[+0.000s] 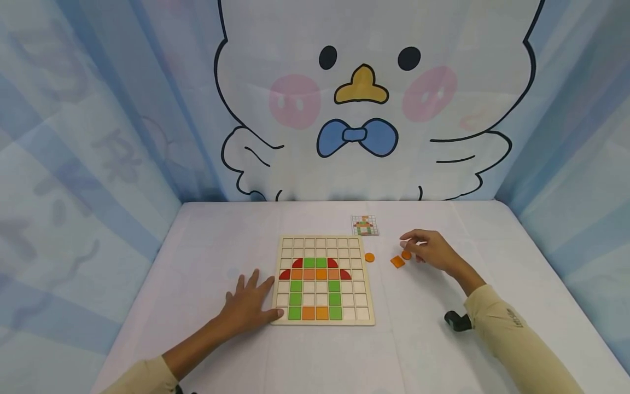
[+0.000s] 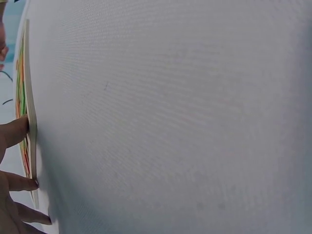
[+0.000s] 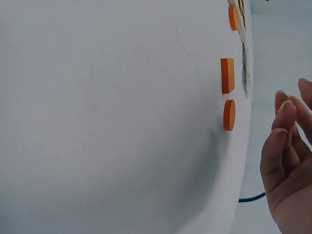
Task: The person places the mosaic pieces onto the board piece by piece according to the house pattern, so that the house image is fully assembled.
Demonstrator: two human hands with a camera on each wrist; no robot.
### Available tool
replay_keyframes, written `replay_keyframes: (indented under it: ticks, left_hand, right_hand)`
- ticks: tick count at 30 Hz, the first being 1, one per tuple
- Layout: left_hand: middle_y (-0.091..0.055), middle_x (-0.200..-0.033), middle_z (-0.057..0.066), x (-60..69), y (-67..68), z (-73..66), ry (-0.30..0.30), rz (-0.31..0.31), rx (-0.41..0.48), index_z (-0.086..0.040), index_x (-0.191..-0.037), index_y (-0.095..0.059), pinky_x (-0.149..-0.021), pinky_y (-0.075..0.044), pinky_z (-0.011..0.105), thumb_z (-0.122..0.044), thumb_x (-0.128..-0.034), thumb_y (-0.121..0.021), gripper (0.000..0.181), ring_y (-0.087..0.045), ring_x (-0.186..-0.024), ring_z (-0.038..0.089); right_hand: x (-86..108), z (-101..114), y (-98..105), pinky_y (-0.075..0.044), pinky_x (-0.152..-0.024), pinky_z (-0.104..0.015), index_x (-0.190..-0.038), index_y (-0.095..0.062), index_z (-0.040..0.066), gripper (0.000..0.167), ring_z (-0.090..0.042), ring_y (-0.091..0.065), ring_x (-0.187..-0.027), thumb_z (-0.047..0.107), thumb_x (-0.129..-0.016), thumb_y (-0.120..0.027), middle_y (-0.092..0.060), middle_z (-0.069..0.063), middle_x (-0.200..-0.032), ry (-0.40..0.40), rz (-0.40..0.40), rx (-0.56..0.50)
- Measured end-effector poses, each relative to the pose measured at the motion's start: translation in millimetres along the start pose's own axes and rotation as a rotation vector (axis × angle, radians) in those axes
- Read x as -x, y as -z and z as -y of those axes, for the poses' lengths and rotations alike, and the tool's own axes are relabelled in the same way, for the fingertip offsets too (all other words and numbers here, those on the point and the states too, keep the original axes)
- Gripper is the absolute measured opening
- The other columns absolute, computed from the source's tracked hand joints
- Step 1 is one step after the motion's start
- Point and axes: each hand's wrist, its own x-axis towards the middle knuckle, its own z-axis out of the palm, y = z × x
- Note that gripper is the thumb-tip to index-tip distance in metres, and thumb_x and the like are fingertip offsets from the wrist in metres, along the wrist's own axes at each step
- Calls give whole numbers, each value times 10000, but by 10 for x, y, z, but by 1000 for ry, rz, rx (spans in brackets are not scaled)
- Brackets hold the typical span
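A wooden grid board [image 1: 323, 323] lies on the white table, with red quarter-round, green square and orange square tiles set in its cells. My left hand [image 1: 248, 306] rests at its left side, fingers spread; the thumb lies on the lower left corner. To the right of the board, my right hand [image 1: 433, 251] hovers over the table with loosely bent fingers, and nothing shows between them. Just left of it lie an orange disc [image 1: 406, 255] and an orange square tile [image 3: 227, 76], close together. Another orange disc [image 1: 369, 257] sits beside the board's right edge.
A small pattern card [image 1: 365, 225] lies behind the board's far right corner, showing a coloured grid picture. Behind the table hangs a curtain [image 1: 364, 175] printed with a cartoon bird. Blue and white curtains [image 1: 74, 164] close off both sides.
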Motion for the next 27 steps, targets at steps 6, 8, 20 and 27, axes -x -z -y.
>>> replay_keyframes:
  ticks: [6,8,20,27]
  left_hand:
    - [-287,-1567,253,0,4,-7,5,5,-1,-172,-1463,-463,-918,-275,826,-508,-754,-771,843,-217,-1396,601]
    - [-287,-1567,254,2,8,-9,5,8,-1,-173,-1463,-463,-918,-276,825,-503,-756,-772,839,-217,-1395,602]
    - [-287,-1566,256,5,18,-2,4,20,0,-169,-1465,-459,-926,-282,820,-498,-762,-768,836,-216,-1397,600]
    - [-285,-1566,260,7,21,-1,0,20,-3,-162,-1464,-459,-925,-287,819,-497,-765,-765,833,-217,-1398,598]
  right_hand:
    - [20,-47,42,-513,-613,-312,-1241,-631,53,381,-195,-569,-671,271,-931,-663,-634,-155,-1059,4,26,-13]
    - [26,-64,48,-515,-630,-322,-1251,-625,51,393,-201,-582,-684,253,-918,-678,-628,-171,-1128,9,50,-8]
    - [18,-171,-89,-474,-697,-262,-1140,-714,123,313,-188,-523,-821,188,-838,-766,-615,-101,-1160,114,63,180]
    - [1,-165,-134,-421,-707,-294,-1127,-738,140,327,-192,-479,-845,226,-817,-793,-595,-85,-1110,107,55,264]
